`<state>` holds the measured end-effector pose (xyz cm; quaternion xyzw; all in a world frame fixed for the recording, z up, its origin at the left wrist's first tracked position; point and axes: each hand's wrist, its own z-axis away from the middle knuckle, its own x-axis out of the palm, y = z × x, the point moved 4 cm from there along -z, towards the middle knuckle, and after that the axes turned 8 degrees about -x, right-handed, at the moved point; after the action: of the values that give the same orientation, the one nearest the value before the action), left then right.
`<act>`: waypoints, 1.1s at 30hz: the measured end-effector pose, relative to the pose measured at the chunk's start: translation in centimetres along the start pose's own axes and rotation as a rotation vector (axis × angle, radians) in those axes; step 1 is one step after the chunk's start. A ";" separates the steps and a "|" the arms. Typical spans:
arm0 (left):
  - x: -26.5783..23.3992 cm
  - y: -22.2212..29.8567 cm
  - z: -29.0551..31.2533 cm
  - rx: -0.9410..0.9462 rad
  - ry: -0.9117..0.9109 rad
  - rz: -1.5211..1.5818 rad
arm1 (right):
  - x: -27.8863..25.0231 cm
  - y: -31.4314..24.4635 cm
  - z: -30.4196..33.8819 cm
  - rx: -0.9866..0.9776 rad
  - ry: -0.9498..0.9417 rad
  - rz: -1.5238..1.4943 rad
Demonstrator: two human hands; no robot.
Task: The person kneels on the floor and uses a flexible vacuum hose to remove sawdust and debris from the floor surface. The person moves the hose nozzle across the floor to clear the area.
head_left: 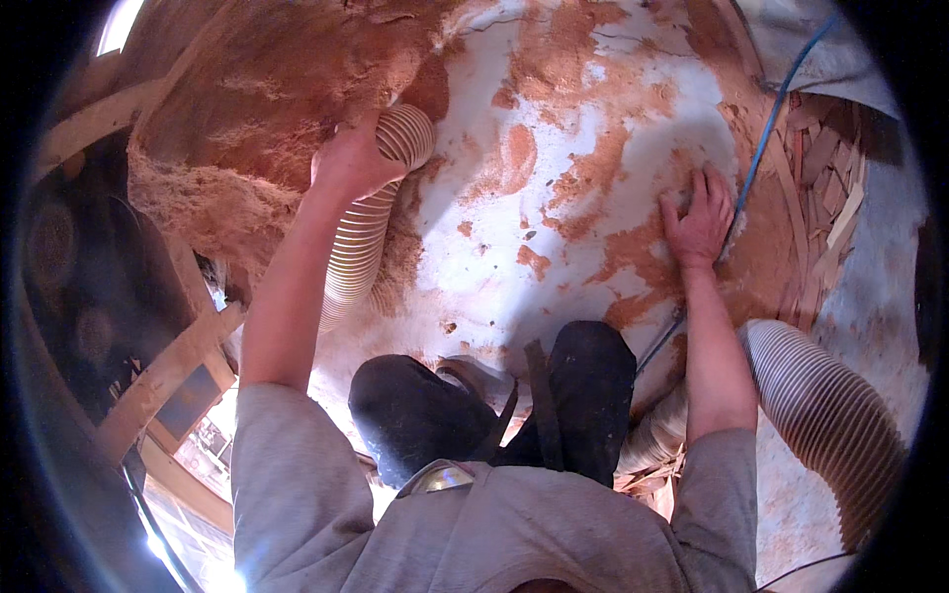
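My left hand (354,163) is wrapped around a ribbed flexible hose (358,252) close to its upper end. The hose curves up past my left forearm, and its end bends toward a pale surface (474,237) patched with reddish-brown dust. On the right, my right hand (700,222) rests palm down on that surface, fingers stretched out and holding nothing. A blue cable (766,138) runs right beside its fingers. Against the hose and my left hand stands a large, rough reddish-brown mass (247,109).
Splintered wood strips (825,188) lie at the right. A wider ribbed duct (825,405) curves down the lower right. Wooden framing (163,381) stands at the left, with bright light below. My bent knees (593,385) are on the pale surface between my arms.
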<state>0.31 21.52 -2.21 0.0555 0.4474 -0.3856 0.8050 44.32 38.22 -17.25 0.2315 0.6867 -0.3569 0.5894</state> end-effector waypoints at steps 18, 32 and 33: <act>-0.6 1.4 -2.0 0.141 0.028 -0.157 | -0.6 -0.4 -0.2 -0.013 0.010 -0.017; 6.0 -5.4 6.4 0.173 -0.072 -0.237 | -0.3 0.1 -0.2 -0.030 0.031 0.050; 6.9 -5.8 7.2 0.176 -0.137 -0.285 | -0.3 0.1 0.0 -0.032 0.031 0.054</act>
<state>3.36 10.42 -1.67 0.0354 0.3594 -0.5362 0.7629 44.42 38.35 -17.00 0.2458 0.6948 -0.3263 0.5919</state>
